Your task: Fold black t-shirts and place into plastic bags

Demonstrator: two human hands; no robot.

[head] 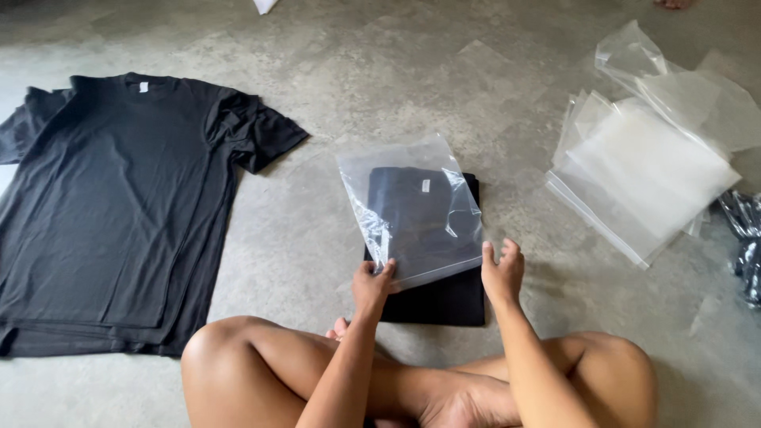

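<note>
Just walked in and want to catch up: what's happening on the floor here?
A person sits cross-legged on the concrete floor. The left hand and right hand hold the open end of a clear plastic bag over a folded black T-shirt, partly inside. Flat black T-shirts lie stacked to the left, spare clear bags to the right.

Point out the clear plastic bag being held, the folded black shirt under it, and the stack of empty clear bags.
Clear plastic bag [412, 210], head view, middle of its front.
Folded black shirt [436, 305], head view, uncovered lower part.
Stack of empty clear bags [646, 170], head view, top bag's middle.
</note>
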